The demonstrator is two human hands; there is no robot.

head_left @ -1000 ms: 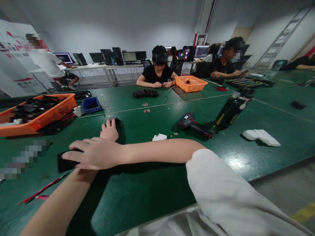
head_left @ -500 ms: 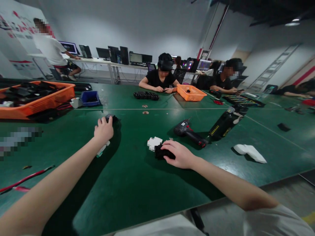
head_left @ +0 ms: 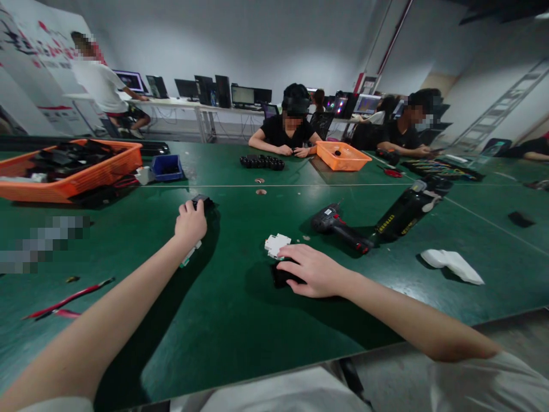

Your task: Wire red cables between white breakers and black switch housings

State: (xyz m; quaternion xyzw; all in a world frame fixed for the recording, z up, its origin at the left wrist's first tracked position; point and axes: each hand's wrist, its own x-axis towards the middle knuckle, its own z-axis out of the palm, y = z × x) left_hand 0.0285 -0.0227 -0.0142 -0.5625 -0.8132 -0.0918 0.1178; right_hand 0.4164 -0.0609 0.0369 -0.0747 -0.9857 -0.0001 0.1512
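On the green table, my left hand (head_left: 191, 224) is closed over a small dark box-shaped part (head_left: 203, 202). Most of that part is hidden by the fingers. A white and green piece (head_left: 191, 254) lies beneath my left wrist. Nearer the middle, my right hand (head_left: 316, 271) curls over a black block-like part (head_left: 281, 277) resting on the table, its right side covered by my fingers. Just beyond my right fingertips lies a white modular piece (head_left: 277, 245) that looks like a circuit breaker.
A cordless drill (head_left: 339, 229) and a black cylinder (head_left: 401, 213) lie right of centre, with a white bent piece (head_left: 452, 265) nearby. Orange baskets (head_left: 55, 191) (head_left: 344, 159) and a blue bin (head_left: 168, 170) stand farther back. Red wires (head_left: 71, 300) lie left. Co-workers sit opposite.
The view has swung slightly left. Under my right hand, the black part has shifted towards me, away from the white piece, and looks turned. My left hand keeps its hold on the dark part.
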